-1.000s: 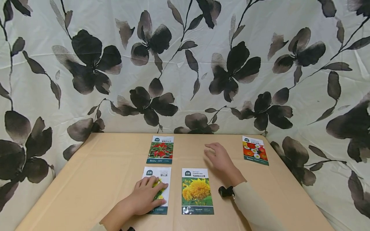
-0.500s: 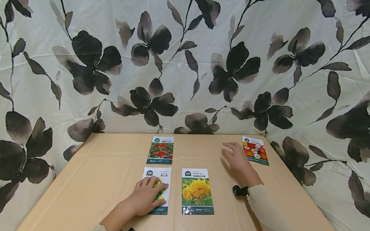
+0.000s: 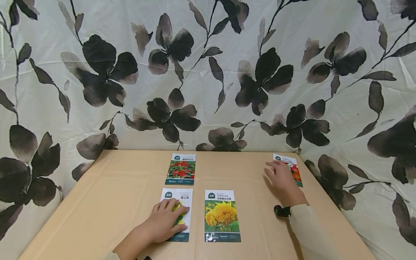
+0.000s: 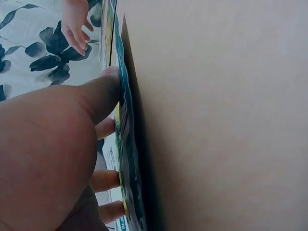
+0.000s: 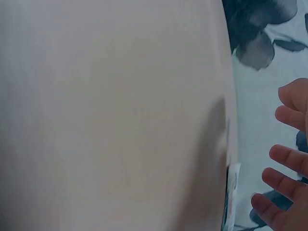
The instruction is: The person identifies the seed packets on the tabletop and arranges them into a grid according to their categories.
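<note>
My left hand rests flat with spread fingers on a seed packet with yellow flowers and a dark green bottom band. In the left wrist view the thumb and fingertips touch the face of that packet. My right hand hovers at the far right, above the table, its fingers loosely extended. It partly covers a seed packet with red, white and orange flowers. The right wrist view shows the right hand's fingers apart, holding nothing, with the edge of this packet below.
A seed packet with big yellow blooms lies right of my left hand. Behind, one with red flowers lies near the back edge of the tan table. A floral curtain hangs behind the table.
My right hand has moved to the right, from the back middle of the table to over the packet with red and white flowers. The left hand has stayed in place.
</note>
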A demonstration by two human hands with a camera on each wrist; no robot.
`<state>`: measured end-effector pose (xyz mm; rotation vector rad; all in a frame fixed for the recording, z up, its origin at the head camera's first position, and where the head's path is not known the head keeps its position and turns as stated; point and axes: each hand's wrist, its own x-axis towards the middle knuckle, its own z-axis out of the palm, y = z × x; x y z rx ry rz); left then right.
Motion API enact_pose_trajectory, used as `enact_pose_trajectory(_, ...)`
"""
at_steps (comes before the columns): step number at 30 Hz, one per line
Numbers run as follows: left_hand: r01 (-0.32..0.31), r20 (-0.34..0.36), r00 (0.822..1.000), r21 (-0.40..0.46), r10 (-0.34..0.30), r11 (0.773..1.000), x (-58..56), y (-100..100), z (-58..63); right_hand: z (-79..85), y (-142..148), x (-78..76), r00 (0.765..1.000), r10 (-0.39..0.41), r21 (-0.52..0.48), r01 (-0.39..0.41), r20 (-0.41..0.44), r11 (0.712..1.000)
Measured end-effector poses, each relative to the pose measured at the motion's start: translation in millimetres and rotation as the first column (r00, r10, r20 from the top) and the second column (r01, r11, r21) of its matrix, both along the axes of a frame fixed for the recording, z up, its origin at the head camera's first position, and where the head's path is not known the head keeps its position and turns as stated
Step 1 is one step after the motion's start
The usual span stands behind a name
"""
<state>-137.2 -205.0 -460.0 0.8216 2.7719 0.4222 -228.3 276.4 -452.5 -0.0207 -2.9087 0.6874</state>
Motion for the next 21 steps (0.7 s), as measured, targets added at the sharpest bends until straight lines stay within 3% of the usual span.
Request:
enact_pose_trajectory(10, -0.003, 0.027, 1.0, -0.009, 0.003, 1.0, -1.1, -0.4, 1.8, -12.5, 26.4, -11.7, 0.996, -0.064, 0.1, 0.057, 0.065, 0.993)
enact_pose_trajectory(21, 0.004, 0.023, 1.0, 0.018, -0.005, 1.0, -4.3, -1.1, -1.3, -8.6, 46.8, -22.1, 0.982, -0.133, 0.149, 0.113, 0.132, 0.982)
